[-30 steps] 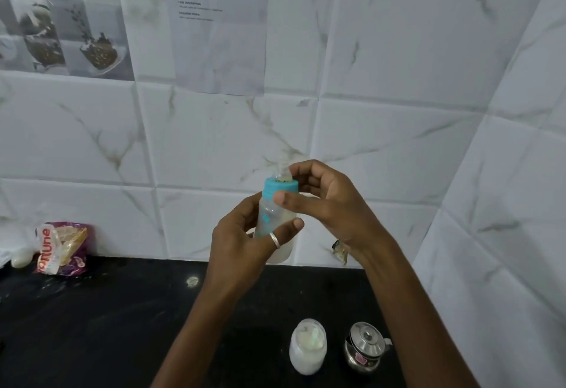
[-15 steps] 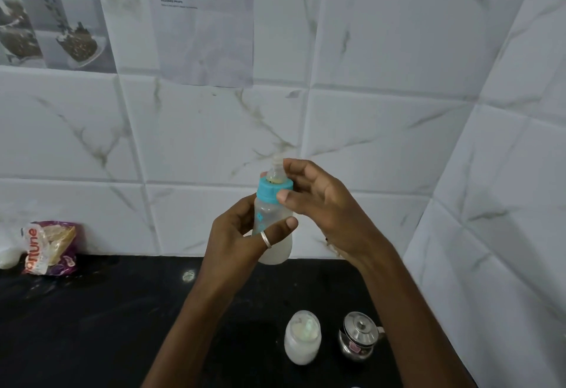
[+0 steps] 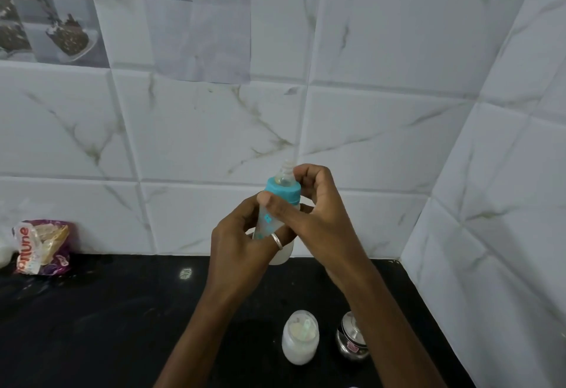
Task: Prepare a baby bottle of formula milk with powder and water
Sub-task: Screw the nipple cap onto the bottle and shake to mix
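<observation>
Working surface: black counter (image 3: 92,326) fills the lower view. The task's bottle is held in the air above it, near centre, against the tiled wall.
Right hand (image 3: 318,216): enters from 5 o'clock, with the thumb and curled fingers pinching the collar from both sides.
Left hand (image 3: 242,243): enters from 7 o'clock, fingers wrapped round the bottle body with one digit crossing its front. Judged to be the clamp.
Bottle (image 3: 266,222): nearly upright, top leaning slightly toward 1 o'clock. The base looks milky white; the fill level is hidden by fingers.
Powder jar (image 3: 300,337): on the counter at 6 o'clock of the bottle, well apart, with white contents.
Steel pot (image 3: 352,340): lidded, just beside the jar at its 3 o'clock.
Collar (image 3: 283,190): blue. The step is judged to be screwing it home.
- Hold the body fixed and turn only the collar.
- Seat it level so the threads do not cross.
- Stop when it is firm.
Teat (image 3: 286,171): clear, rising at 12 o'clock from the collar. The right fingertips are very near it, and contact cannot be told. Better to grip the collar only, not the teat.
Risk: a tilt before the collar is sealed would leak.
</observation>
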